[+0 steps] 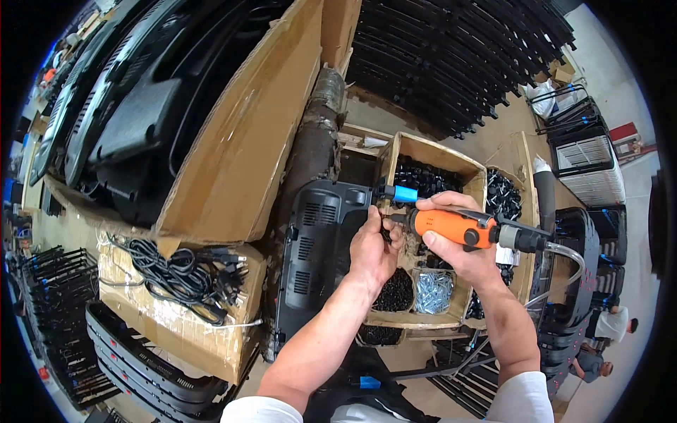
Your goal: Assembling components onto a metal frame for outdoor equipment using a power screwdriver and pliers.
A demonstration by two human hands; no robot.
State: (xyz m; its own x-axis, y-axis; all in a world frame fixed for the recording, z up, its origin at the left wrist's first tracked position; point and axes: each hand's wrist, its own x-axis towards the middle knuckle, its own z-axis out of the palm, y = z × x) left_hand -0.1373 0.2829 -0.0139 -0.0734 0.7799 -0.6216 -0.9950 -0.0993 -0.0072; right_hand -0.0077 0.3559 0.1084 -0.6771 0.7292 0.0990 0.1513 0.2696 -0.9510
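Driver [451,227]: orange-bodied tool, lying across the middle of the parts bin [431,151], its nose toward the bin's left wall.
Right hand [474,266]: over the bin's right part; fingers wrapped around the driver's body, thumb along its near side.
Left hand [374,254]: at the bin's left edge; fingers curled narrowly beside the driver's nose; whether they pinch something cannot be told.
Clear hose [577,262]: right of the bin, curving away from the driver's rear coupling.
Blue-and-black piece [405,194]: over the bin's left wall, just beyond the driver's nose.
Compartments: black parts [427,173] in the bin's far section; dark screws [393,290] at its near left; silvery screws [432,291] at its near right.
Black panel [303,247]: left of the bin, vented with slots.
Wrapped post [328,99]: beyond the bin, to its left.
Tall carton [247,120]: farther left of the bin, with black moulded covers [137,116] standing inside.
Cables [173,271]: well left of the bin, coiled on a lower carton [162,331].
Black bars [437,56]: stacked in rows beyond the bin.
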